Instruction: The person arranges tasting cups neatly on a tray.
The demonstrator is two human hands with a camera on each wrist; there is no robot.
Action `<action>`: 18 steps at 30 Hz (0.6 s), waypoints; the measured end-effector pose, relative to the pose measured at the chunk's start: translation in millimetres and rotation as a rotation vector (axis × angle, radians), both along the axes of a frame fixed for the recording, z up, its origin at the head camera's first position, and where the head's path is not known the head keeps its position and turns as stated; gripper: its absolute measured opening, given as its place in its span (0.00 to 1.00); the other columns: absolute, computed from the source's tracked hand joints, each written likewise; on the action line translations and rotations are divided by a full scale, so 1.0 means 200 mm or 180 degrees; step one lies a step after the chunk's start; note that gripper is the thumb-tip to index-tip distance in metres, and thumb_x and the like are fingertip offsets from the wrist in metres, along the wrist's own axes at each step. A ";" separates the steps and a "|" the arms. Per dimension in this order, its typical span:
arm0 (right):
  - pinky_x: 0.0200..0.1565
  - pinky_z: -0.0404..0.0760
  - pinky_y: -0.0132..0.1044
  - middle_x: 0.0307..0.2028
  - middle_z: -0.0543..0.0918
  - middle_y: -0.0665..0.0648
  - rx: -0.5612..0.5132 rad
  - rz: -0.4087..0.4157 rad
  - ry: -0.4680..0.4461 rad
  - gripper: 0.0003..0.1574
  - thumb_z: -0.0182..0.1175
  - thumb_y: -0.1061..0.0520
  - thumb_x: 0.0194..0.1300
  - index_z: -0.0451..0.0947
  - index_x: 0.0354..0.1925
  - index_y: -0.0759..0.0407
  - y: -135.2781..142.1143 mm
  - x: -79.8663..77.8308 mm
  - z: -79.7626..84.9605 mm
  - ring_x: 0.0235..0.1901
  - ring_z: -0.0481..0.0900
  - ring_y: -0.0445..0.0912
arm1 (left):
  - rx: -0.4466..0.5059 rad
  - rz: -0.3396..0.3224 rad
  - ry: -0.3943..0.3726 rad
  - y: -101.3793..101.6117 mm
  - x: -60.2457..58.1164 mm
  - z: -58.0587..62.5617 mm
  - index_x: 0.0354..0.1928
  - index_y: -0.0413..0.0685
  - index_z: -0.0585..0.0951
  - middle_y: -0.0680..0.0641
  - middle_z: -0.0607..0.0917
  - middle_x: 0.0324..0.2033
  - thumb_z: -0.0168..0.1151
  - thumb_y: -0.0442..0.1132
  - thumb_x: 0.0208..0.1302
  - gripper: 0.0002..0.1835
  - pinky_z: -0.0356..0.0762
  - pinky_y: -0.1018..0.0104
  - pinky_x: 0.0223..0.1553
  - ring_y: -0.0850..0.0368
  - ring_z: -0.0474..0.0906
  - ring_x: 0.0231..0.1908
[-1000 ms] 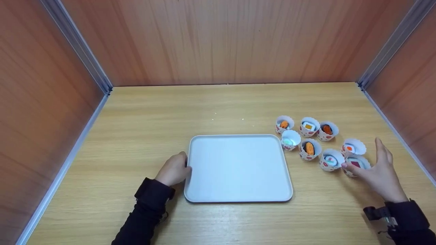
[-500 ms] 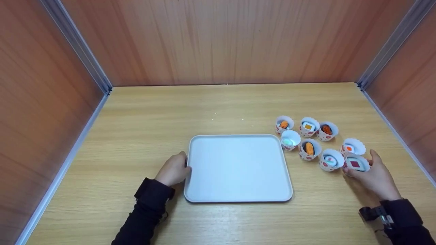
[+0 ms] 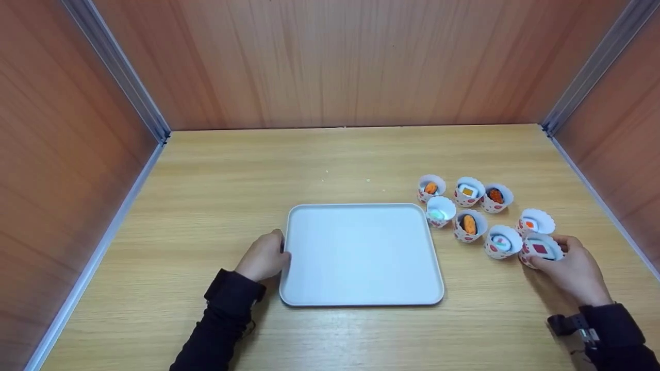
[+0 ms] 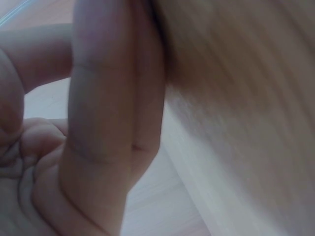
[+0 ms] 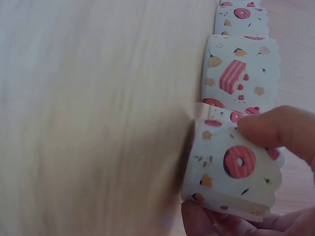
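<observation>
My left hand [image 3: 263, 256] grips the left rim of a white rectangular tray [image 3: 362, 257], thumb over the edge and fingers curled beside it. In the left wrist view, the curled fingers [image 4: 101, 113] fill much of the picture. At the right, my right hand [image 3: 577, 270] holds a paper baking cup [image 5: 231, 167] printed with pink donuts, thumb on one side and fingers on the other. Inside this cup sits a white piece with a dark red square [image 3: 540, 249]. Another baking cup [image 3: 501, 242], holding a whitish round piece, stands just left of it.
Several more paper cups with small food-like pieces stand beyond the tray's right side, among them one with an orange piece [image 3: 468, 225] and one with a reddish-brown piece [image 3: 496, 196]. Wooden panels [image 3: 340, 62] enclose the table [image 3: 216, 170] at back and sides.
My right hand has come down and left from above the cups, and its spread fingers have closed round the nearest cup. The left hand and the tray have stayed put.
</observation>
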State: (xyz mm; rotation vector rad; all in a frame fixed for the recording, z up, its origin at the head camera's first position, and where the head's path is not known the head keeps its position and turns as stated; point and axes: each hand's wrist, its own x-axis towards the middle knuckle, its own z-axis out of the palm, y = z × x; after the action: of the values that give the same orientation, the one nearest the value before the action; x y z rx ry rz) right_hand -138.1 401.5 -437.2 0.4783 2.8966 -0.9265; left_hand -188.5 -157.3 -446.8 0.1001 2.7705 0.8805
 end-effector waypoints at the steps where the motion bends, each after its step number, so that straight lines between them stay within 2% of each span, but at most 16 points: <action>1: 0.45 0.69 0.47 0.59 0.64 0.82 0.0017 -0.0006 0.0017 0.56 0.63 0.42 0.62 0.51 0.66 0.81 0.00 0.00 0.01 0.53 0.68 0.69 | -0.0001 -0.0001 0.0002 0.00 0.00 0.00 0.31 0.40 0.72 0.48 0.74 0.24 0.57 0.30 0.56 0.03 0.67 0.67 0.24 0.53 0.71 0.24; 7: 0.38 0.66 0.35 0.57 0.67 0.80 0.0080 -0.0103 0.0197 0.55 0.63 0.40 0.61 0.55 0.65 0.79 -0.03 0.03 0.10 0.51 0.70 0.67 | 0.0047 0.0010 -0.0008 0.00 0.00 0.00 0.31 0.40 0.71 0.48 0.73 0.23 0.57 0.30 0.57 0.04 0.67 0.67 0.23 0.53 0.71 0.24; 10: 0.34 0.66 0.28 0.55 0.68 0.79 0.0061 -0.0065 0.0348 0.54 0.65 0.40 0.60 0.57 0.65 0.78 -0.07 0.03 0.15 0.48 0.70 0.65 | 0.0054 0.0014 0.0012 0.00 0.00 0.00 0.31 0.40 0.72 0.48 0.73 0.23 0.57 0.30 0.57 0.03 0.67 0.67 0.23 0.53 0.71 0.23; 14: 0.29 0.66 0.23 0.53 0.71 0.77 0.0061 0.0101 0.0562 0.52 0.66 0.42 0.60 0.58 0.64 0.77 -0.15 0.02 0.22 0.45 0.72 0.59 | 0.0035 0.0005 0.0037 0.00 0.01 0.00 0.31 0.41 0.72 0.48 0.73 0.23 0.57 0.30 0.58 0.03 0.67 0.67 0.23 0.53 0.70 0.23; 18: 0.29 0.70 0.22 0.51 0.74 0.76 0.0041 0.0382 0.0769 0.50 0.69 0.45 0.58 0.61 0.64 0.76 -0.28 -0.03 0.26 0.43 0.74 0.57 | 0.0015 0.0007 0.0026 0.00 0.01 0.00 0.33 0.39 0.73 0.47 0.74 0.24 0.57 0.30 0.59 0.02 0.68 0.67 0.23 0.54 0.71 0.23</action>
State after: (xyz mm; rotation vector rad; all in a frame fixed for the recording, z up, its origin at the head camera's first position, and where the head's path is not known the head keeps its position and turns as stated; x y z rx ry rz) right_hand -143.8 346.4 -384.7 0.2020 3.1045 -1.0126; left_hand -185.9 -157.3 -446.2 0.1018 2.7767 0.8892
